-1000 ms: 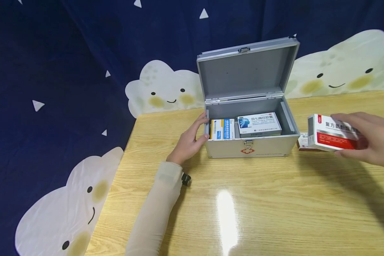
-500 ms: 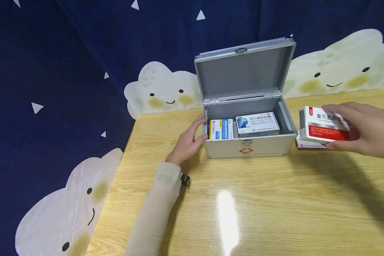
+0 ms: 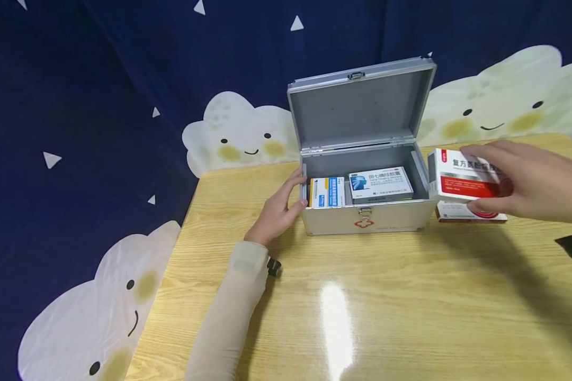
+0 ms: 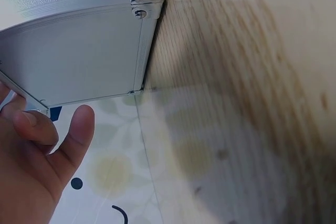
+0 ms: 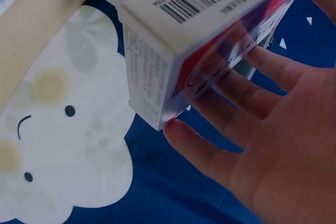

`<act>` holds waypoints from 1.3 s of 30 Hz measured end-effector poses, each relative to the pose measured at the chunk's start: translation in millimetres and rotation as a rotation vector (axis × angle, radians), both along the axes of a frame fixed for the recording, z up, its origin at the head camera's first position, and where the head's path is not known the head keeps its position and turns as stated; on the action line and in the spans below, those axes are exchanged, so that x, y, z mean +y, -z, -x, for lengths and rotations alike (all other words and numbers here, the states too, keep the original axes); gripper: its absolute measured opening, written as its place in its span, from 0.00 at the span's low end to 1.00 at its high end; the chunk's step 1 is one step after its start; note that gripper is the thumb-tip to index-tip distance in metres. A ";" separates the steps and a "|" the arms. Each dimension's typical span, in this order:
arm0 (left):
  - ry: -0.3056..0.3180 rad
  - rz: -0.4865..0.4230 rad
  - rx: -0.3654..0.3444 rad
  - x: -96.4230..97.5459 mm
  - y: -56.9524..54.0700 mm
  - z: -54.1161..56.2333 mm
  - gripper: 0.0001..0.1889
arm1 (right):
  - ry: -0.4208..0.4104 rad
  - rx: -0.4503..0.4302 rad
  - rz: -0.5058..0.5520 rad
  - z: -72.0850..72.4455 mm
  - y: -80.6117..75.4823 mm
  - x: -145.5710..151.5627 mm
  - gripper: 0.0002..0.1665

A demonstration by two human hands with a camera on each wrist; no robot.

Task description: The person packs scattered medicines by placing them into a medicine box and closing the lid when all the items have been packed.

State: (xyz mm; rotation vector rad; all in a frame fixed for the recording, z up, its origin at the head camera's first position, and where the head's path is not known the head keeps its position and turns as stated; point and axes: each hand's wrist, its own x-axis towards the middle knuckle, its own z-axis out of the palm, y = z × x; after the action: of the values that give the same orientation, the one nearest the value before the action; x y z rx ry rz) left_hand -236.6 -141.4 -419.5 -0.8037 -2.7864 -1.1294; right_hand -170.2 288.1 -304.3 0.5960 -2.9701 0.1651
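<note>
At the left, the left hand (image 3: 276,211) rests against the end of an open metal case (image 3: 393,218), thumb and fingers apart at its rim. The case stands on the worktop (image 3: 386,296), lid raised. Inside, a yellow, blue and white box (image 3: 327,192) sits at the left, and a white box with a blue picture (image 3: 381,183) lies tilted to its right. Just beyond the case's right end, the right hand (image 3: 536,182) grips a red-and-white box (image 3: 468,177) between thumb and fingers, raised above a flat white box (image 3: 464,212) on the worktop.
</note>
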 end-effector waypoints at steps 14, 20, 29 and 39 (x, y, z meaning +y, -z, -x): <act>-0.005 0.009 0.007 -0.7 2.7 0.5 0.32 | -0.140 0.054 0.014 18.0 -29.4 -33.7 0.57; 0.000 0.002 0.011 -1.3 2.4 1.5 0.30 | -0.170 0.056 0.005 21.8 -40.0 -48.3 0.57; 0.006 -0.008 0.012 0.3 1.6 2.7 0.30 | -0.176 -0.020 -0.024 28.1 -46.1 -65.9 0.56; 0.001 -0.023 0.018 1.0 2.7 2.7 0.30 | -0.193 -0.030 -0.060 34.7 -50.6 -81.6 0.55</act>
State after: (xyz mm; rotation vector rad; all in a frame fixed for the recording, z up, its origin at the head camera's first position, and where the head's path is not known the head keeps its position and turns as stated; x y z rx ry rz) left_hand -239.3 -140.4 -422.2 -0.8085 -2.7536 -1.1460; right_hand -204.9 206.4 -253.7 0.8950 -2.9520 0.1014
